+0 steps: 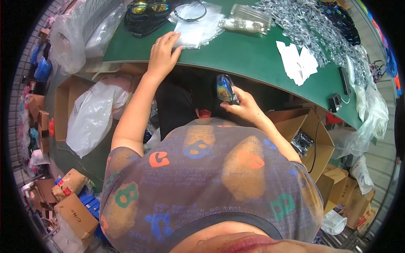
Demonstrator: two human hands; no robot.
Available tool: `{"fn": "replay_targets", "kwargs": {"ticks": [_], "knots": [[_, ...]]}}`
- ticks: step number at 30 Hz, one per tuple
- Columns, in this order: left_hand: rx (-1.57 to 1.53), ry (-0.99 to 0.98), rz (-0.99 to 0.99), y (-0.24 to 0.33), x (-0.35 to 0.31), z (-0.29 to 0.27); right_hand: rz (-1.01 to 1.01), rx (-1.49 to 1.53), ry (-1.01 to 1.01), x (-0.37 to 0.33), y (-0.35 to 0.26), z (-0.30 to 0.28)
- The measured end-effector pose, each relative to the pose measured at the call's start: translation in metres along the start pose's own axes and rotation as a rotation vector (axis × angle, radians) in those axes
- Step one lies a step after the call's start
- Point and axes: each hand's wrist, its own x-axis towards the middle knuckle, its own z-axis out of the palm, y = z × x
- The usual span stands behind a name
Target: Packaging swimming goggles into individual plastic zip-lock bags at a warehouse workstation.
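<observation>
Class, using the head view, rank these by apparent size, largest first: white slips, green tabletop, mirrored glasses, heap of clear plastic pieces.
1. Green tabletop
2. Heap of clear plastic pieces
3. White slips
4. Mirrored glasses, in the right hand

A green tabletop (249, 55) with a pale edge curves across the upper view. From left to right, it carries a pile of dark eyewear (147, 26) with yellow mirrored lenses, flat clear plastic sleeves (190, 33), a bundle of clear packaging (245, 26), a sprawling heap of small clear plastic pieces (291, 23), fanned white slips (296, 65) and a slim black device (344, 81).
</observation>
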Motion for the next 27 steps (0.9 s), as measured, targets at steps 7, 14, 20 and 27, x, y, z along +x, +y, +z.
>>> {"fn": "replay_targets", "kwargs": {"ticks": [7, 14, 20, 27], "knots": [[-0.034, 0.031, 0.064, -0.007, -0.016, -0.003, 0.067, -0.071, 0.096, -0.011, -0.001, -0.009], [-0.093, 0.029, 0.037, -0.007, 0.011, 0.006, 0.064, -0.055, 0.048, -0.009, 0.006, -0.003], [-0.044, -0.056, 0.120, -0.025, 0.020, 0.020, 0.021, -0.090, 0.025, -0.010, 0.006, -0.002], [-0.112, -0.057, 0.095, -0.010, 0.038, 0.008, 0.068, -0.121, 0.028, -0.016, 0.007, -0.002]]}}
